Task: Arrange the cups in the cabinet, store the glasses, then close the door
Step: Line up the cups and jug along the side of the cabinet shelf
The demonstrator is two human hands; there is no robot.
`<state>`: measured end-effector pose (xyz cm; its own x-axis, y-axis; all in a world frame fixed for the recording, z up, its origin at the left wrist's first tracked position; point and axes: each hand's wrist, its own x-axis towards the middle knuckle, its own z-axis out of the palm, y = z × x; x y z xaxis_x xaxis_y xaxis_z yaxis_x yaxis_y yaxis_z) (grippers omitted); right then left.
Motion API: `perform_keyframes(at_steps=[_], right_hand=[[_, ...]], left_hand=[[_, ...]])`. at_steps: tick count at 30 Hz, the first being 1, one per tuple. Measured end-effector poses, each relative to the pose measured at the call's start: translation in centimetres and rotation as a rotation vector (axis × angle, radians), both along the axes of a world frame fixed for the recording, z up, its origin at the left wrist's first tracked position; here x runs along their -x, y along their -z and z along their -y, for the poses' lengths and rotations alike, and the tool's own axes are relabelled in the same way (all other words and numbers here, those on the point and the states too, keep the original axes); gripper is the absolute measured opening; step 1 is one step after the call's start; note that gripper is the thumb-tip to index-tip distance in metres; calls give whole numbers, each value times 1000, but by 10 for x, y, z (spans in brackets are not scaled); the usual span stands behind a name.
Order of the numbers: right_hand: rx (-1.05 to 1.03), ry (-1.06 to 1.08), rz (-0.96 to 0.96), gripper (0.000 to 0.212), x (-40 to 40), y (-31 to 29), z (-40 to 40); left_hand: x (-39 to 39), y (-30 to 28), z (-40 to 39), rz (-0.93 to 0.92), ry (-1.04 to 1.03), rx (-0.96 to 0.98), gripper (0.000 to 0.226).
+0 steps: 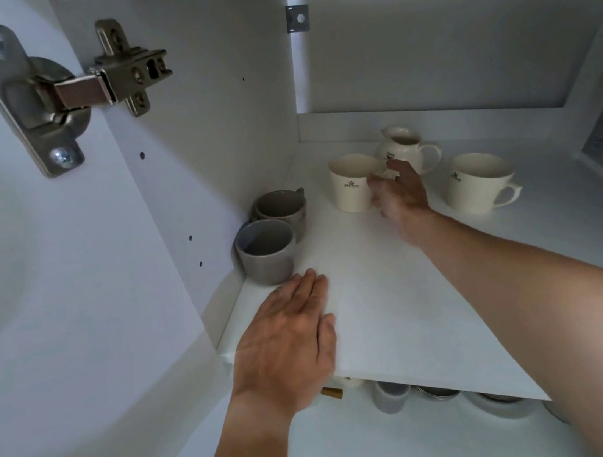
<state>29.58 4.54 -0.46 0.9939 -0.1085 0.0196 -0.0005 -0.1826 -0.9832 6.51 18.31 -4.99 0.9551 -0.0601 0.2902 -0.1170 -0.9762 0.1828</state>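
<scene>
Inside the open white cabinet, the upper shelf (pixel 379 319) carries two grey cups, one at the front (pixel 266 252) and one behind it (pixel 282 209), against the left wall. Further back stand a cream cup (pixel 350 182), a cream jug (pixel 403 145) and a second cream cup (pixel 478 183) to the right. My right hand (pixel 400 194) reaches deep in, its fingers curled at the handle side of the left cream cup. My left hand (pixel 290 338) lies flat, palm down, on the shelf's front left part, just in front of the nearest grey cup.
The cabinet door (pixel 43 291) stands swung open at the left on its metal hinge (pixel 69 91). Under the shelf, a lower level holds a grey cup (pixel 390 397) and stacked bowls or plates (pixel 497 405). A second compartment edge shows at the far right.
</scene>
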Motion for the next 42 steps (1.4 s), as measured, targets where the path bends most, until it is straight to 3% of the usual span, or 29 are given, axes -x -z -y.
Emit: perform_keyframes(at_steps=[10, 24, 26, 28, 30, 31, 34, 37, 42], right_hand=[[105, -16, 83, 25, -12, 0, -42], [252, -135, 177, 35, 2, -2, -52], [329, -75, 285, 36, 10, -8, -35], [568, 52, 445, 42, 19, -14, -6], [861, 305, 520, 57, 25, -18, 30], [900, 443, 478, 65, 26, -18, 49], [726, 617, 176, 70, 25, -17, 95], [514, 455, -45, 56, 20, -9, 115], [412, 319, 174, 36, 24, 6, 106]], left_hand=[[-1, -1, 1, -5, -15, -12, 60], [-1, -3, 0, -9, -8, -19, 59], [-1, -3, 0, -21, 3, -25, 58], [0, -4, 0, -29, 5, -12, 57], [0, -5, 0, -32, 7, -1, 57], [0, -5, 0, -32, 8, 0, 57], [1, -8, 2, -36, 7, -6, 56], [2, -10, 4, -38, 11, 8, 56], [0, -8, 1, -31, 15, -20, 56]])
